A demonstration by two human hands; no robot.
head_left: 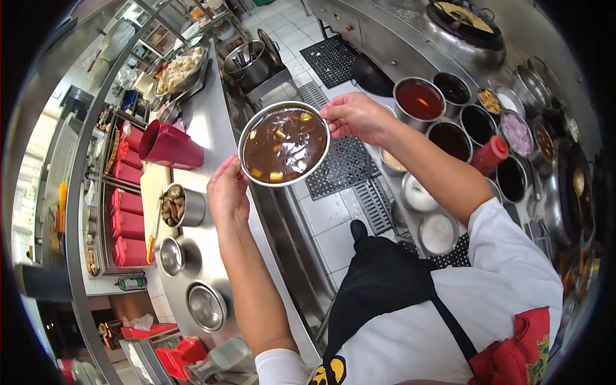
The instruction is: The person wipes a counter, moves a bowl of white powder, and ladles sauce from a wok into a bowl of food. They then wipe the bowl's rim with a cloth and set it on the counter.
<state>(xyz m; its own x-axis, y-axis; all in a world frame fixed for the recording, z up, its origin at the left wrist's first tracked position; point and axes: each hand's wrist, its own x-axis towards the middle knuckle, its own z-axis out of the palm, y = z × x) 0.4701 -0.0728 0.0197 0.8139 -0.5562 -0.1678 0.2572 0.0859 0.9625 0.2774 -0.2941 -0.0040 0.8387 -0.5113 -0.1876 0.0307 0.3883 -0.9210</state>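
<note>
I hold a round metal bowl (282, 185) of glossy brown liquid (260, 154) out in front of me, over the aisle beside the steel worktop (201, 128), with pale and yellow chunks (280, 134) at its surface. My left hand (229, 196) pinches the near-left part of the rim, and my right hand (353, 119) pinches the far-right part, thumb and fingers closed on the metal. Gripping nearly opposite sides should balance the weight, and holding only the edge leaves the liquid's surface uncovered; the bowl looks roughly level, which I judge helps against slopping. On my left, the steel container (194, 206) of brown rounded pieces (172, 206) stands beside the pale cutting board (151, 186), within easy reach of it, I judge. The knife with the orange handle (151, 250) lies along that board, and the red pitcher (186, 152) stands farther up the worktop. Two metal bowls, a smaller one (171, 256) and a larger one (206, 308), sit nearer me with their mouths up, ready to take something. To my right, the red sauce (417, 101), the chopped purple onion (515, 133) and the red squeeze bottle (490, 154) are grouped by the wok (563, 215), probably so they are handy from the stove.
</note>
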